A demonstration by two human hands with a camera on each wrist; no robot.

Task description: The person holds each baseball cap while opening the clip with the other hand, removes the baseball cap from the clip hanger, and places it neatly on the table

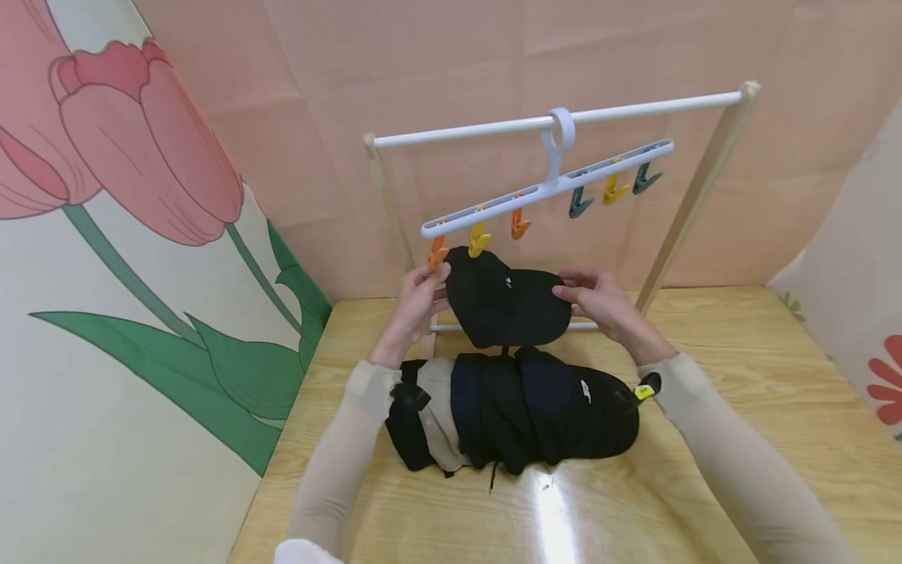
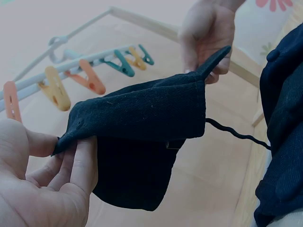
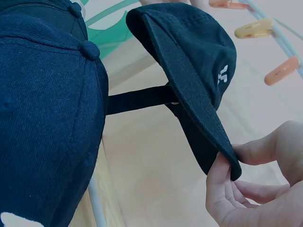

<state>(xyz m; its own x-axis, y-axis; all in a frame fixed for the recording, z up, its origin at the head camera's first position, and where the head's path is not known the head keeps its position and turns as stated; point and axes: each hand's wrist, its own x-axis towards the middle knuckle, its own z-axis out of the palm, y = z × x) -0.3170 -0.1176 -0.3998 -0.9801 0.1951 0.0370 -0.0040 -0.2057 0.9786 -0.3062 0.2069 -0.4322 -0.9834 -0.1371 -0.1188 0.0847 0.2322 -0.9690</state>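
A black baseball cap (image 1: 486, 301) with a small white logo is held up in front of a clip hanger (image 1: 500, 205). My left hand (image 1: 420, 301) pinches the edge of its crown between thumb and fingers, close under the orange clip (image 1: 438, 254). My right hand (image 1: 599, 304) pinches the brim (image 3: 199, 113) at its outer edge. A dark strap (image 3: 139, 98) trails from the back of the cap toward a row of nested caps (image 1: 546, 407) on the table. These are black, navy and beige, lying on their sides below my hands.
The pale hanger hooks over the white bar (image 1: 479, 132) of a wooden-legged rack (image 1: 690, 204). Orange, yellow and teal clips hang along it, such as the teal clip (image 1: 580, 202). A tulip-printed panel (image 1: 155, 149) borders the wooden table (image 1: 761, 407) on the left.
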